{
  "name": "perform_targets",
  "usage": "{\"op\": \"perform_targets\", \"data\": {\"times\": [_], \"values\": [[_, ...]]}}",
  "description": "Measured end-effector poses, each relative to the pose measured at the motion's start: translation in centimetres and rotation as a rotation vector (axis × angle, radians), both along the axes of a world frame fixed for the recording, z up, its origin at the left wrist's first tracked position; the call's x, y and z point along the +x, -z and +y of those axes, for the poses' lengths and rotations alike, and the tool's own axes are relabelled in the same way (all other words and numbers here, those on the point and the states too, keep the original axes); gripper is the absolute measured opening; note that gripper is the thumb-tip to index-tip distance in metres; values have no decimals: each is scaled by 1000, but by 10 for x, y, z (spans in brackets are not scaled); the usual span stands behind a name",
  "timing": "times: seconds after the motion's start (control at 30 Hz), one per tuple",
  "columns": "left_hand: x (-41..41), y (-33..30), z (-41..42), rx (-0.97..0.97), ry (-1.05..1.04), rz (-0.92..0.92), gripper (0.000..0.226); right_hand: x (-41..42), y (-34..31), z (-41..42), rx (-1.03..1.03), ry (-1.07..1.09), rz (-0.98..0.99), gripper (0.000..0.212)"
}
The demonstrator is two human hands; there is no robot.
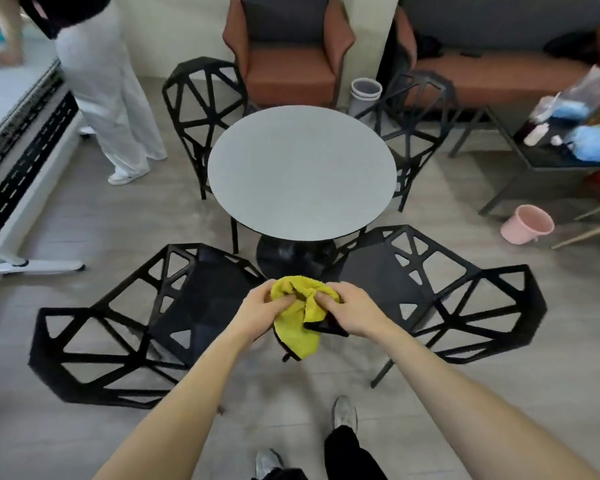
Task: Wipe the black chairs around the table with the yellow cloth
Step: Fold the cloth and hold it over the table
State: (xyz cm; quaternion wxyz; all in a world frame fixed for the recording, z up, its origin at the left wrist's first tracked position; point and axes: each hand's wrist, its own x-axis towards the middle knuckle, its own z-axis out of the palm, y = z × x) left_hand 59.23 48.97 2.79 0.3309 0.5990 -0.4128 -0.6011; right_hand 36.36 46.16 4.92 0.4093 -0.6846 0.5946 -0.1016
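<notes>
A crumpled yellow cloth (300,320) with a black edge hangs in the air in front of me, held by both hands. My left hand (260,311) grips its left side and my right hand (354,311) pinches its right side. Below them stand two black lattice chairs: the near left chair (125,327) and the near right chair (440,292). Two more black chairs stand beyond the round grey table (302,171), the far left chair (201,109) and the far right chair (416,116).
A person in white trousers (101,88) stands at the back left beside a white counter (14,140). A brown armchair (288,53) and a bench (499,74) line the back wall. A pink bucket (527,224) lies on the floor at right, near a cluttered black side table (548,161).
</notes>
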Motion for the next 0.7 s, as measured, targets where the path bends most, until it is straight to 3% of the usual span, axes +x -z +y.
{"op": "perform_targets", "data": {"times": [0.07, 0.17, 0.27, 0.4, 0.5, 0.6, 0.7], "values": [[-21, -4, -15, -29, 39, -113, 19, -17, -1, -11, -24, -4, -5, 23], [-52, -9, -38, -79, 9, -202, 20, -44, 0, -26, -61, 94, -64, 30], [-75, -12, -59, -146, 18, -299, 3, -71, 5, -41, -141, 99, -34, 20], [-90, -8, -77, -239, 139, -540, 11, -105, 11, -55, -135, 115, -4, 18], [-92, -4, -85, -250, 200, -688, 31, -124, 15, -63, -105, 194, -37, 14], [-95, -4, -94, -229, 212, -722, 38, -132, 15, -71, -81, 236, -102, 19], [-93, -2, -102, -214, 259, -704, 31, -130, 9, -74, -31, 240, -194, 25]]}}
